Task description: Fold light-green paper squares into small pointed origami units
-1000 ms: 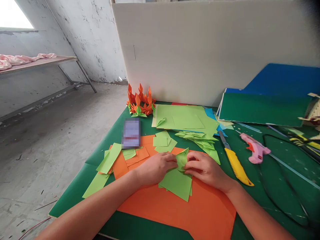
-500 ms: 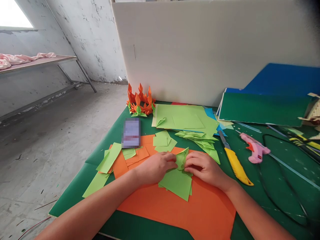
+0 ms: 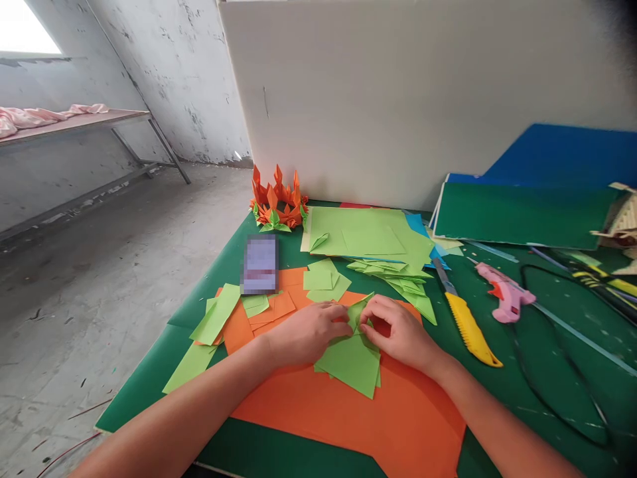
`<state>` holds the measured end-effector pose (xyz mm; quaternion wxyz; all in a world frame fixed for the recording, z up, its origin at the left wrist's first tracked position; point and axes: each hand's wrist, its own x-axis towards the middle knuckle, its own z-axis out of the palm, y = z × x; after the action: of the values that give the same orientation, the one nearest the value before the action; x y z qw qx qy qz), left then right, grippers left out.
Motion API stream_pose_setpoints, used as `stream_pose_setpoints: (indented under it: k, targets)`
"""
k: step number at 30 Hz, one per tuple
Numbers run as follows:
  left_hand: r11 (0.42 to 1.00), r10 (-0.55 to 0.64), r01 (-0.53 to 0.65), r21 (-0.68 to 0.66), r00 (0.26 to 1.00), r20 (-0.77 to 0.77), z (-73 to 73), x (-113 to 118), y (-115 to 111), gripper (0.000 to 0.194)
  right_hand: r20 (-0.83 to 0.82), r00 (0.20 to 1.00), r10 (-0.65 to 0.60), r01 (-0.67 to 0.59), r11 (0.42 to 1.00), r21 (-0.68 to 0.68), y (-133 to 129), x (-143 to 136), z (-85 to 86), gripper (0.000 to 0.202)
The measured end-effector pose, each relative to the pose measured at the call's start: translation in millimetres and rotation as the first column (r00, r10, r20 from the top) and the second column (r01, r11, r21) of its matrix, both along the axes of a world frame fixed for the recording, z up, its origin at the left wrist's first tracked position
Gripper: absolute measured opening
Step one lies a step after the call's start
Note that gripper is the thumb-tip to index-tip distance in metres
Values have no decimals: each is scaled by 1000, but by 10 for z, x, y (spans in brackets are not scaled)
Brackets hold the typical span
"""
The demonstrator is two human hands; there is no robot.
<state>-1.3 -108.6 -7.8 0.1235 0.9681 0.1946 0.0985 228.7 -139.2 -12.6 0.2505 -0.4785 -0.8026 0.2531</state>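
A partly folded piece of green paper [image 3: 355, 315] sits between my hands, above a small stack of green paper squares [image 3: 351, 365]. My left hand [image 3: 318, 330] has its fingers bent and closed at the left edge of the folded piece. From the other side, my right hand [image 3: 393, 330] pinches it between thumb and index finger. Both hands partly cover the piece, so its exact folds are hidden. An orange paper sheet [image 3: 398, 425] lies underneath.
At right lie a yellow utility knife [image 3: 470, 325], a pink glue gun [image 3: 507, 292] and its black cord. Behind are green sheets [image 3: 368, 232], a pile of folded green pieces [image 3: 398, 279], and an orange paper crown [image 3: 279, 202]. A pixelated rectangular object [image 3: 259, 264] lies left.
My right hand has shifted slightly left, and its thumb and index finger have drawn closer over the folded green paper. My left hand stays nearly in place.
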Motion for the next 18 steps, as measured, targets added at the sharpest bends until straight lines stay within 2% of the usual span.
stream_pose_setpoints:
  k: [9, 18]
  targets:
    - [1000, -3, 3, -19, 1000, -7, 53, 14, -10, 39, 41, 998, -41, 41, 999, 12, 41, -31, -37, 11]
    - [998, -52, 53, -38, 998, 19, 119, 41, -8, 42, 42, 999, -31, 29, 999, 46, 50, -40, -26, 12]
